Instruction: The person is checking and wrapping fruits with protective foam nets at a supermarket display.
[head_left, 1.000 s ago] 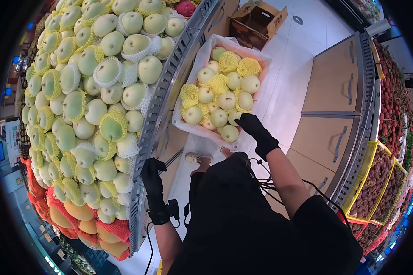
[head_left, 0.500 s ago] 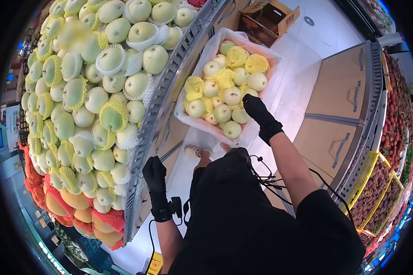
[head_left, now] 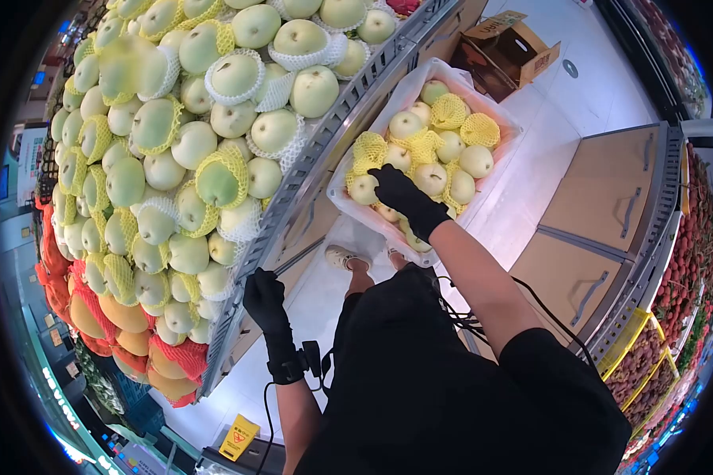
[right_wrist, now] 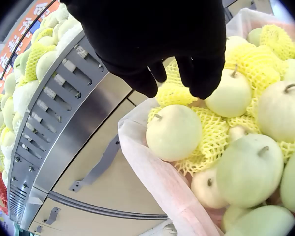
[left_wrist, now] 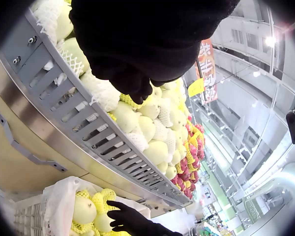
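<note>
My right hand (head_left: 408,202), in a black glove, is over the near left part of a crate (head_left: 338,194) of pale green melons. Its fingers point down with gaps between them and nothing in them; in the right wrist view the fingertips hang just over a yellow foam net (right_wrist: 174,93) and close above a melon (right_wrist: 174,132). My left hand (head_left: 266,301), also gloved in black, hovers by the slatted edge of the fruit display, its fingers loosely curled and nothing visible in them. Melons in nets (left_wrist: 152,128) lie behind it in the left wrist view.
Melons (head_left: 190,142) are heaped on the display to the left, behind its slatted metal rail (head_left: 293,170). An open cardboard box (head_left: 503,51) stands beyond the crate. Cabinets (head_left: 602,186) line the right side. Black cables (head_left: 459,317) hang by my waist.
My right hand has moved left across the crate, from its right side to over its left part. The left hand stays near the rail, while the head view has shifted.
</note>
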Demonstrator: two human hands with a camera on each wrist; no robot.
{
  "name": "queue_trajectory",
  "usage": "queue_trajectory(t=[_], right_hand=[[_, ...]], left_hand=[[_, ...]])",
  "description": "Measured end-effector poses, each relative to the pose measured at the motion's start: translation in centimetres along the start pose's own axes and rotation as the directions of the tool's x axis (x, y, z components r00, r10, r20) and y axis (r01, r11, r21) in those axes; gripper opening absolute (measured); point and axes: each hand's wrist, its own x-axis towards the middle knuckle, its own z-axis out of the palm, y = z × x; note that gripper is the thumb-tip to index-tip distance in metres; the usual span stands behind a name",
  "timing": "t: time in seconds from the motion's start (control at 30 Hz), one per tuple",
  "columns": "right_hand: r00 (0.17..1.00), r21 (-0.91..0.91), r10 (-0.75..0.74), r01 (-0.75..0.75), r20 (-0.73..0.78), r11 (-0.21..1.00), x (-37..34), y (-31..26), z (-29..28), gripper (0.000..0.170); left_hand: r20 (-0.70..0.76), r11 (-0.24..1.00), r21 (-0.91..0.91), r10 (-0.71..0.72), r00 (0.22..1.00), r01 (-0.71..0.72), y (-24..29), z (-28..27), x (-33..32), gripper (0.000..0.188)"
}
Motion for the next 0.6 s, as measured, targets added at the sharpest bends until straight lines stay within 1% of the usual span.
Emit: queue_trajectory(t=[0.1, 0.13, 0.23, 0.27, 0.37, 0.4, 0.47, 0.5, 0.53, 0.57, 0.6], right_hand=[[0.998, -0.178, 0.048, -0.053, -0.029, 0.983, 1.9, -2.8, 0.7, 0.037], [0.997, -0.205, 0.073, -0.078, -0.029, 0.976, 2.5, -3.8, 0.6, 0.037], [0.997, -0.374, 0.078, -0.072, -0.001, 0.925, 3.7, -4.4, 1.5, 0.038], [0.996, -0.403, 0.090, -0.076, 0.017, 0.912, 3.9, -4.2, 1.9, 0.038], [0.967, -0.377, 0.237, -0.187, 0.092, 0.907, 4.2, -3.3, 2.1, 0.037], [0.968, -0.296, 0.251, -0.242, -0.006, 0.924, 4.0, -3.1, 1.9, 0.032], [0.969, -0.114, 0.169, -0.191, -0.179, 0.975, 3.0, -2.0, 1.2, 0.029], [0.954, -0.028, 0.133, -0.146, -0.270, 0.989, 2.7, -1.9, 0.3, 0.028], [0.931, 0.184, 0.281, -0.241, -0.234, 0.953, 2.5, -2.0, -0.5, 0.025], [0.897, 0.353, 0.422, -0.355, -0.132, 0.866, 2.0, -2.8, -2.4, 0.023], [0.900, 0.399, 0.383, -0.280, -0.206, 0.873, 1.8, -2.2, -2.7, 0.022]], left_hand=[[-0.014, 0.998, -0.060, 0.030, 0.999, -0.030, -0.5, -0.1, 0.2, 0.031], [-0.006, 0.997, -0.073, 0.037, 0.999, -0.038, -0.4, -0.2, 0.2, 0.031], [0.000, 0.995, -0.096, 0.025, 1.000, -0.025, -0.1, -0.5, -0.1, 0.029], [-0.002, 0.994, -0.104, 0.017, 1.000, -0.017, 0.0, -0.5, -0.2, 0.028], [0.007, 0.993, -0.119, 0.012, 1.000, -0.011, -0.1, -0.9, -0.4, 0.027], [0.013, 0.994, -0.106, 0.022, 1.000, -0.020, 0.0, -0.9, -0.4, 0.027], [0.030, 0.996, -0.079, 0.047, 0.998, -0.045, 0.3, -0.8, -0.2, 0.026], [0.037, 0.993, -0.112, 0.043, 0.998, -0.039, 0.3, -0.7, 0.1, 0.026], [0.042, 0.989, -0.147, 0.039, 0.998, -0.033, 0.3, -0.5, 0.4, 0.025], [0.043, 0.983, -0.181, 0.034, 0.998, -0.026, 0.2, -0.3, 0.7, 0.024], [0.062, 0.978, -0.198, 0.077, 0.995, -0.063, 0.4, -0.1, 1.0, 0.022]])
